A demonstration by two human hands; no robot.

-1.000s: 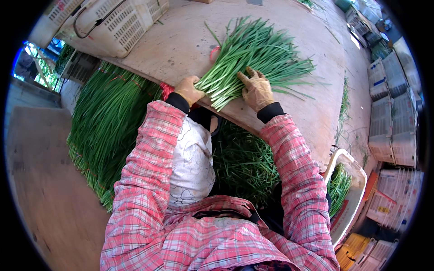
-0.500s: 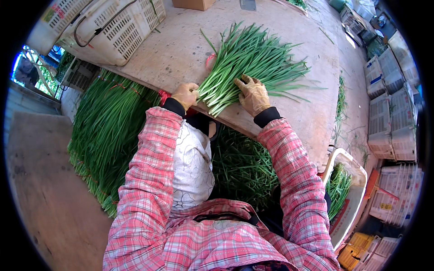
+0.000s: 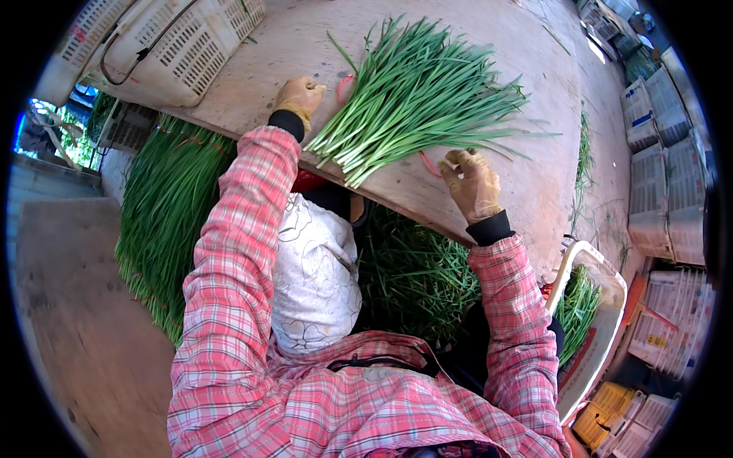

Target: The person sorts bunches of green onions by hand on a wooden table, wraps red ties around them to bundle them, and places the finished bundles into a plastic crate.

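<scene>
— Lying between both hands, the bunch of chives (image 3: 416,95) fans up and to the right, cut ends toward the table edge (image 3: 427,210).
— Nearer hand?
— Right hand (image 3: 473,183), loosely curled on a red band (image 3: 427,162); left hand (image 3: 299,98) closed, contents hidden.

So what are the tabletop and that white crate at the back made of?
The tabletop looks like bare, unvarnished plywood or board: pale, matte and scuffed. The white crate seems to be moulded plastic, judging by its even grid of holes.

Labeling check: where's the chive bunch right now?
Head view, upper centre: the chive bunch lies on the wooden table, between the left hand and the right hand.
</scene>
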